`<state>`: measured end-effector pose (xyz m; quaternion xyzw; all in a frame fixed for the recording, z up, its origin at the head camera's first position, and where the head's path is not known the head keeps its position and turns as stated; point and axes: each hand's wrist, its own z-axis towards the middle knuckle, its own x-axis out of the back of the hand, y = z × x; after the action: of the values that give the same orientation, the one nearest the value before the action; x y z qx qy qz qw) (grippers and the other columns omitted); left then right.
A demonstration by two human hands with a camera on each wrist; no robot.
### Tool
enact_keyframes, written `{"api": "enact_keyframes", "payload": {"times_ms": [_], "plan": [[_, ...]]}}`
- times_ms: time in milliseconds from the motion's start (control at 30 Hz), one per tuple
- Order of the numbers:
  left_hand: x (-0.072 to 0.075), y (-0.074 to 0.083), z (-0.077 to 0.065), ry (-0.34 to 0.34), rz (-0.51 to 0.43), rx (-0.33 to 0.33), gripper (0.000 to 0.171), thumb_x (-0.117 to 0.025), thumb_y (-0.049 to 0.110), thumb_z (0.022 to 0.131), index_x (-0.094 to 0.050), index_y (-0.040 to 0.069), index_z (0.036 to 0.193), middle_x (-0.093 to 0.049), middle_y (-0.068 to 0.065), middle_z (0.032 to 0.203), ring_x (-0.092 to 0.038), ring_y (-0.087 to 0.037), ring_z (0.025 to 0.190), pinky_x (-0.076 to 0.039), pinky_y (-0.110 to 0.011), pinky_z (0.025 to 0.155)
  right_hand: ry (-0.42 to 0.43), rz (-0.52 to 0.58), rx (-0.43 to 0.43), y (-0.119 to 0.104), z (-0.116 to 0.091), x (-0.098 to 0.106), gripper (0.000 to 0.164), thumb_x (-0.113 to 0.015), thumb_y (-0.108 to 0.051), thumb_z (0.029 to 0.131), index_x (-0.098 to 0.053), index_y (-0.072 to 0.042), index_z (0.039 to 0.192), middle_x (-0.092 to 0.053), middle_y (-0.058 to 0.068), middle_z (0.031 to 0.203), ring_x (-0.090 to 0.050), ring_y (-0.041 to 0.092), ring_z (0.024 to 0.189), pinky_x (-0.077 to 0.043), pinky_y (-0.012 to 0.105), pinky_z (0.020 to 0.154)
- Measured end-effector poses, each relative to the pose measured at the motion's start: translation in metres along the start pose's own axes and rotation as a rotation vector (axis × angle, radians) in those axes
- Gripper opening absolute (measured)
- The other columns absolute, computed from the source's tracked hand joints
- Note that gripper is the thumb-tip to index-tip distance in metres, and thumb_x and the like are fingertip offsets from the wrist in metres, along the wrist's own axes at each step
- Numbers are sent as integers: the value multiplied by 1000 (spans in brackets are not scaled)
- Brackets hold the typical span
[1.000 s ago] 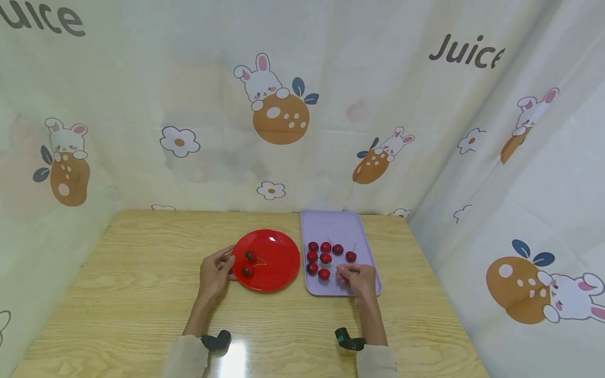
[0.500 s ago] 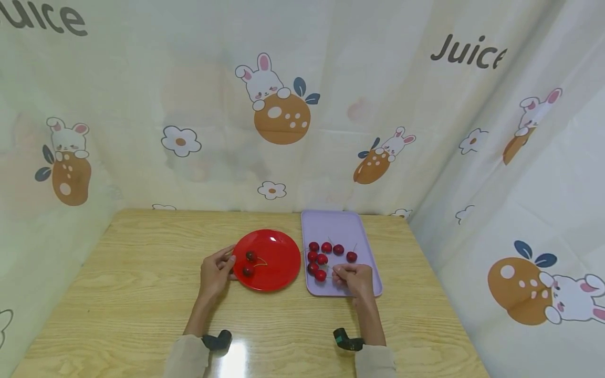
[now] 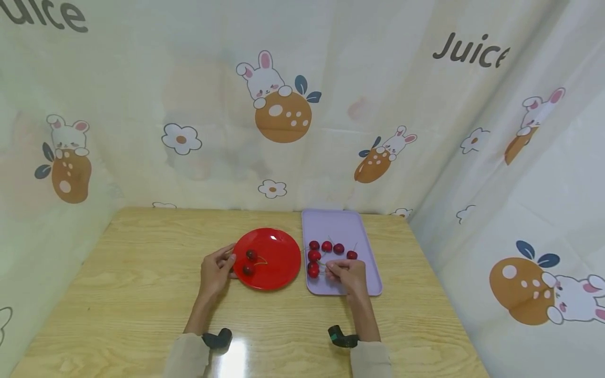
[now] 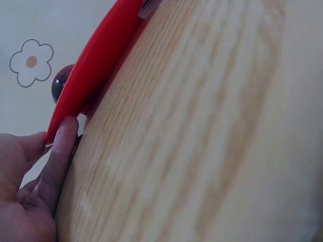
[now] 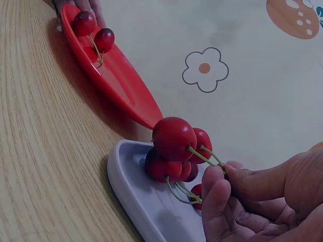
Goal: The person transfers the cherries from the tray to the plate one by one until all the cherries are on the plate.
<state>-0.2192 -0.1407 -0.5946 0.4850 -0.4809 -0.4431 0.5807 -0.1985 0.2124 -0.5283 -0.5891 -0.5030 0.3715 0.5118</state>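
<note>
My left hand [image 3: 215,270] grips the left rim of a round red plate [image 3: 279,270], with the thumb on top and fingers beneath in the left wrist view. Two dark cherries [image 3: 251,255] joined at their stems lie on that plate. Between thumb and fingers, my right hand [image 3: 348,274] pinches the green stems of a pair of cherries [image 5: 174,138]. This pair hangs over the left side of a lilac tray [image 3: 331,223], above other cherries [image 5: 160,169]. Several more cherries [image 3: 338,248] lie in the tray; my hand partly hides the tray.
Plate and tray sit side by side on a wooden table [image 3: 156,283], the tray to the right. Behind and along both sides hangs a printed curtain [image 3: 212,105] with rabbits and flowers. Wood surface extends left of the plate and in front.
My right hand has moved left and slightly away from me, carrying the pinched cherry pair toward the tray's left edge. My left hand and the plate stay in place.
</note>
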Motion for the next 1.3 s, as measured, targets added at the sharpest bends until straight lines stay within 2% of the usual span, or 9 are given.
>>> {"api": "enact_keyframes", "payload": {"times_ms": [233, 600, 933, 1167, 1300], "plan": [[0, 2, -1, 2, -34, -7, 37, -64, 0, 108, -68, -2, 145, -73, -36, 123, -75, -7, 75, -69, -25, 59, -9, 10, 11, 0, 0, -6, 21, -75, 6, 98, -74, 24, 109, -79, 15, 75, -71, 8, 61, -65, 19, 58], [-1, 0, 0, 2, -20, 6, 38, -64, -1, 107, -68, 0, 145, -74, -34, 124, -74, -6, 74, -68, -25, 60, -3, 1, 13, -1, -4, -14, 19, -75, 9, 97, -74, 24, 108, -79, 19, 78, -71, 8, 59, -64, 18, 56], [0, 0, 0, 4, -35, 3, 37, -64, -1, 108, -68, -1, 145, -72, -36, 122, -75, -8, 75, -69, -25, 60, -34, 26, 12, -2, -5, -22, 20, -74, 9, 98, -73, 24, 111, -80, 19, 77, -72, 9, 58, -63, 18, 55], [1, -2, 0, -15, -39, 11, 38, -64, 2, 109, -68, 2, 147, -72, -33, 125, -76, -9, 80, -70, -27, 62, -75, 40, 71, 2, -6, -29, 20, -74, 11, 97, -72, 27, 108, -79, 21, 77, -71, 7, 57, -63, 17, 53], [1, -2, 1, -16, -37, 11, 39, -64, 3, 109, -67, 3, 147, -72, -32, 126, -77, -11, 82, -70, -26, 62, -76, 39, 67, 3, -6, -33, 19, -75, 10, 96, -73, 26, 107, -79, 21, 77, -72, 8, 58, -64, 18, 54]]}}
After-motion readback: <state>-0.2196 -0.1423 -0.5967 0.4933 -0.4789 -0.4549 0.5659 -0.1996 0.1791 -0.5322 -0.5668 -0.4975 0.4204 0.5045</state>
